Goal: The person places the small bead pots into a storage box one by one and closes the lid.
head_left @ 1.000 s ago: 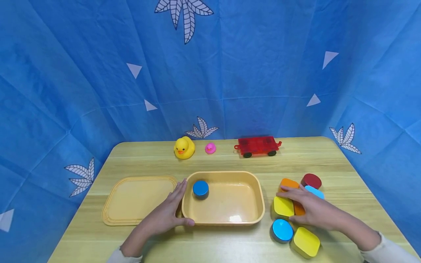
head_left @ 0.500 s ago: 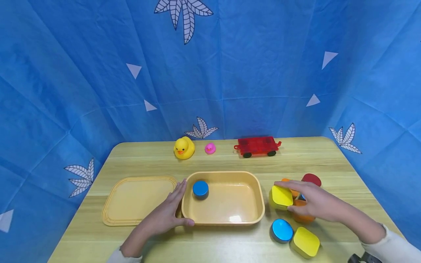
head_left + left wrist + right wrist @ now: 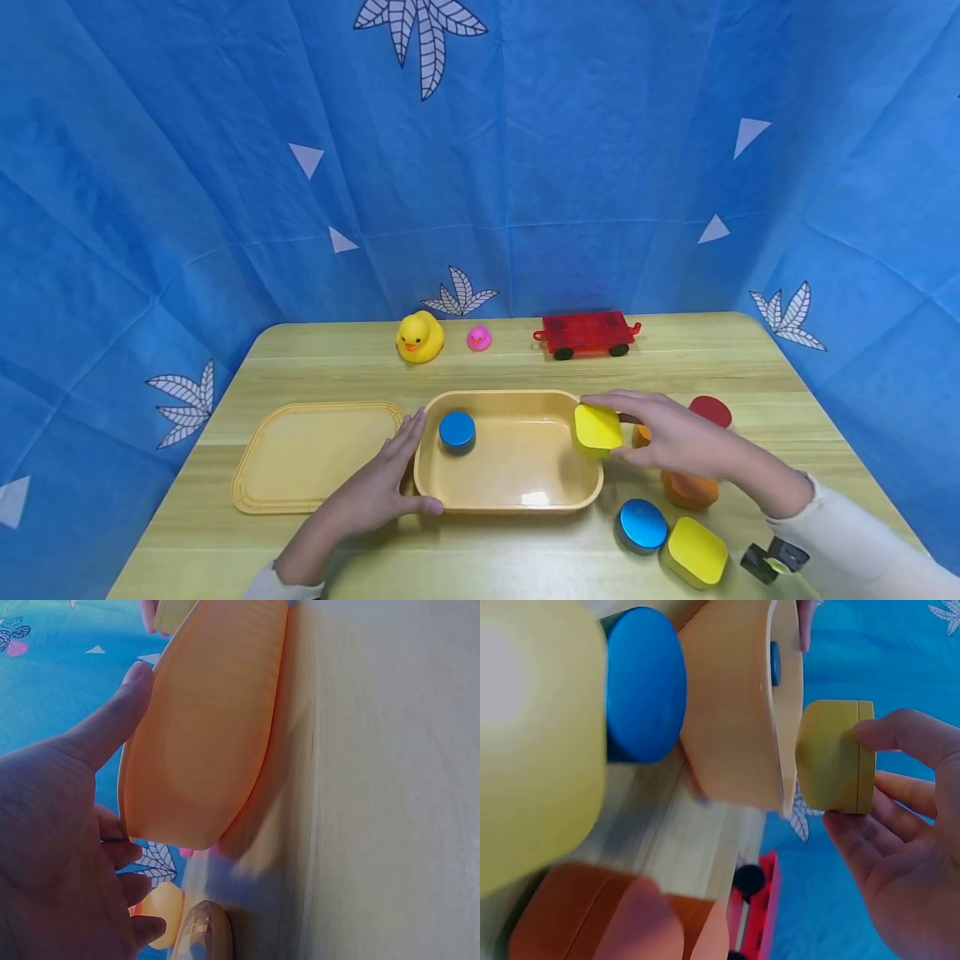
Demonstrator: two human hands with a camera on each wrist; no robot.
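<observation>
- Right hand pinches the yellow box near its top
- Likely light, stiff, smooth; opposite walls below the seam suit gripping
- It hangs above the right end of the tan bin
- Left hand, fingers spread, touches the bin's left end

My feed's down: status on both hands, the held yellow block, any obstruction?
Left hand against bin's left end. Right hand grips yellow block over bin's right end. Blue cylinder inside, left end, seemingly out of the way.
</observation>
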